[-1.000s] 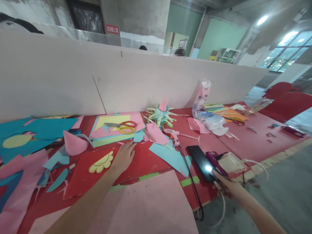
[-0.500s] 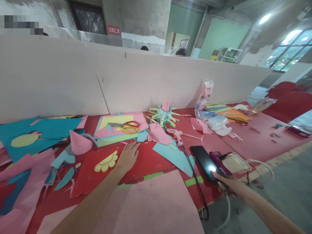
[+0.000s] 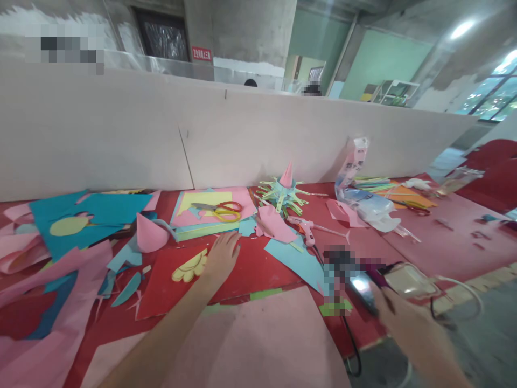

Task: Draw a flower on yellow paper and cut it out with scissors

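My left hand lies flat with fingers extended on a red sheet, just right of a yellow scalloped cutout. My right hand is smeared by motion at the lower end of a dark smartphone; whether its fingers grip the phone cannot be made out. Part of the phone is masked by blurred blocks, and a bright glare sits on its lower end. A pink glue gun rests beyond the phone. Scissors with red and yellow handles lie on stacked paper beyond my left hand.
A pink paper cone stands at the left among paper scraps. A spiky green-and-blue piece with a pink cone stands by the white partition. Plastic packaging lies right of it. A white device with a cable sits near the table edge.
The view has swung slightly left, so things appear farther right. My right hand has moved and blurred beside the phone. My left hand stays flat on the red sheet.
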Available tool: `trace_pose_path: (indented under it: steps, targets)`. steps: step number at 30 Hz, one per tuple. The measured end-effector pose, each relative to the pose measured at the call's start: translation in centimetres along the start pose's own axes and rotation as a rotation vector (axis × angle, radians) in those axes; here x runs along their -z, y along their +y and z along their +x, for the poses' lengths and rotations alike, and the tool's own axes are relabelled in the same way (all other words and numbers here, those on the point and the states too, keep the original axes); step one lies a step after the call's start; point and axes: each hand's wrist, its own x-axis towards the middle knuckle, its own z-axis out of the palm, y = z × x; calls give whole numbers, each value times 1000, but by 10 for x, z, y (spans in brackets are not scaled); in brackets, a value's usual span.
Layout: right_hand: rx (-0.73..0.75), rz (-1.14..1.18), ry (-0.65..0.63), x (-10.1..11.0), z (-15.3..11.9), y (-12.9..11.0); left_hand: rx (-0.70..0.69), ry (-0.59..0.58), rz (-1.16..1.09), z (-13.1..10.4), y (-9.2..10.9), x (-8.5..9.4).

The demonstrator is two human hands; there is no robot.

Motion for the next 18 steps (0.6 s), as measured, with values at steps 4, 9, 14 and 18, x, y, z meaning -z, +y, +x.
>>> trace_pose_path:
  steps: [4,9,14,18]
  targets:
    - [40,64,-134,-31,7,-114,86,95,-24,-3,-10,35]
    - [296,230,-162,-56,39,-246,281,27,123,-31,-55,63]
    - [338,338,-138,-81,73,-307,465,-149,145,-68,-94,66]
    - [291,431,-155,-111,79,-310,474,-168,113,-76,-102,62]
